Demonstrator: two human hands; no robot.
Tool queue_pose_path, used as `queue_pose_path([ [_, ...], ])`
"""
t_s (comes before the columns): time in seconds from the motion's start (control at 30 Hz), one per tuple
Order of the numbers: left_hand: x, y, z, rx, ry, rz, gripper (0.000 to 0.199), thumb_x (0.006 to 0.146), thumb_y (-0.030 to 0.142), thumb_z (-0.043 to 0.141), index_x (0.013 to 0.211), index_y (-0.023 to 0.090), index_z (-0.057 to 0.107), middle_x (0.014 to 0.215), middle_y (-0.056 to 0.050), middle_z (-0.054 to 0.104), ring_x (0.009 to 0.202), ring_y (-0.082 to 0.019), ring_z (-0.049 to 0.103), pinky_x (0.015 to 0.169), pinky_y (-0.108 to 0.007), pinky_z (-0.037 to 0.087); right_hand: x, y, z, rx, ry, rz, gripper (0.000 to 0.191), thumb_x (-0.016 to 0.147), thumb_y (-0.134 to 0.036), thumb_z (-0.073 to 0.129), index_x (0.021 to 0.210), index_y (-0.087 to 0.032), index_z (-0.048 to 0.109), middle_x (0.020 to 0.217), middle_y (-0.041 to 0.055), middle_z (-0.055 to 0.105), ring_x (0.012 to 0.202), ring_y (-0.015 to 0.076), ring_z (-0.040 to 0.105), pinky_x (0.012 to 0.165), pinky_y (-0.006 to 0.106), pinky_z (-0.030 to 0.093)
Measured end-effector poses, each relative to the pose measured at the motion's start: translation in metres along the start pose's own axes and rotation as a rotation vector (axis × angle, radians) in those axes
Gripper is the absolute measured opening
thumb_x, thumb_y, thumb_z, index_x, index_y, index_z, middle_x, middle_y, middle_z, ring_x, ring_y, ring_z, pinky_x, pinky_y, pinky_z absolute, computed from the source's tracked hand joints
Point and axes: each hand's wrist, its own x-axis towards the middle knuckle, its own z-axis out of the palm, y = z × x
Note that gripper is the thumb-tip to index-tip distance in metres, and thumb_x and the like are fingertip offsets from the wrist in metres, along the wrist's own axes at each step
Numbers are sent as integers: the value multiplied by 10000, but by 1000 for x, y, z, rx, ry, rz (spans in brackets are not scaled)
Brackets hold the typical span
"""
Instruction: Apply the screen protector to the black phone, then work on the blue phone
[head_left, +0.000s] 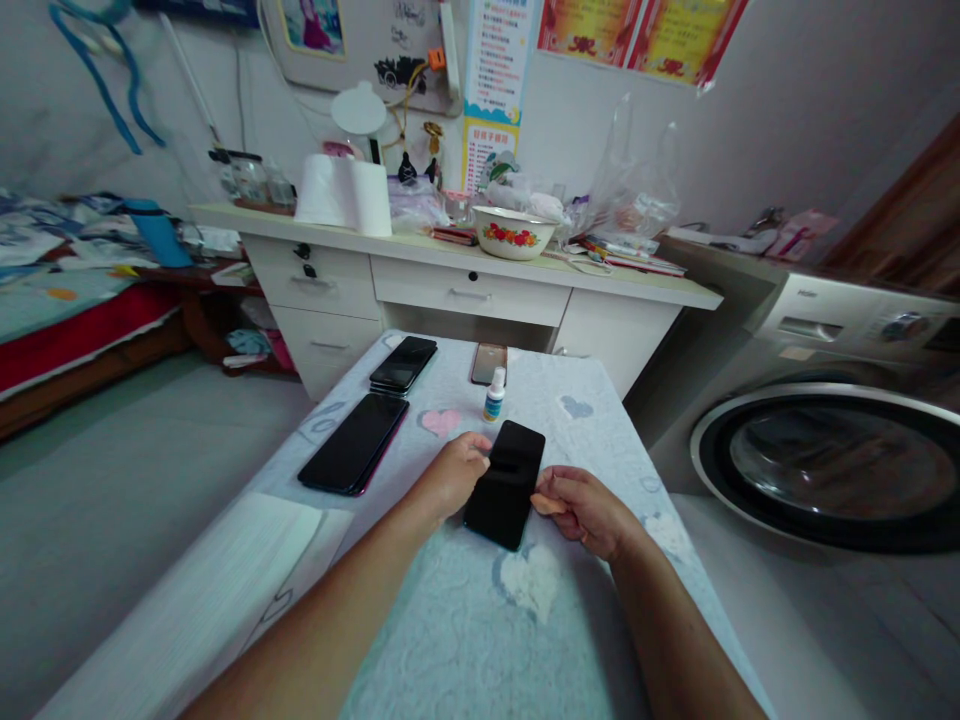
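Observation:
A black phone [506, 485] with a dark screen lies on the cloth-covered table [442, 630], between my hands. My left hand [452, 474] is at its left edge, fingers closed and touching or nearly touching the edge. At the phone's lower right edge, my right hand [581, 508] pinches a small orange piece [549, 504]. Just beyond the phone stands a small white spray bottle [494, 394] with a blue and yellow label. Stacked phones [355, 443] lie to the left, with another stack [403, 364] behind them. A phone or case [490, 363] lies at the far edge.
A white desk [469, 291] stands beyond the table, holding a floral bowl [514, 234], paper rolls [343, 195] and plastic bags. At the right is a washing machine [817, 340]. A bed [82, 310] is at the left, and a white folded sheet [202, 590] lies at the near left.

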Motion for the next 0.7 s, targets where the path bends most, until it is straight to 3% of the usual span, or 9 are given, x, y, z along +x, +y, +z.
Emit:
queue_pose_path([
  [0.17, -3, 11, 18, -65, 30, -3, 253, 789, 128, 436, 1027, 168, 513, 644, 47, 537, 535, -90, 492, 522, -205, 348, -1, -2, -16, 91, -127, -53, 321, 667, -370, 670, 658, -201, 398, 500, -102, 356, 369, 14, 185, 360, 183, 71],
  [0.33, -2, 21, 31, -48, 73, -4, 270, 812, 134, 437, 1065, 164, 525, 743, -3, 618, 624, -116, 559, 578, -222, 402, -5, -3, -33, 110, -174, -70, 359, 720, -408, 680, 641, -186, 410, 530, -91, 347, 386, 9, 185, 360, 176, 70],
  [0.57, 21, 13, 46, 18, 246, -12, 263, 814, 111, 452, 1054, 146, 555, 815, -41, 631, 707, -127, 584, 607, -216, 417, -10, -3, -49, 71, -221, -5, 320, 708, -379, 701, 876, -150, 552, 548, -80, 415, 376, 7, 189, 350, 164, 37],
  [0.7, 40, 9, 64, 17, 331, -6, 249, 807, 101, 471, 1033, 142, 566, 809, -43, 631, 679, -123, 580, 570, -206, 408, -9, -3, -61, 100, -133, -58, 353, 698, -347, 711, 958, -171, 550, 540, -83, 434, 373, 12, 199, 348, 158, 62],
])
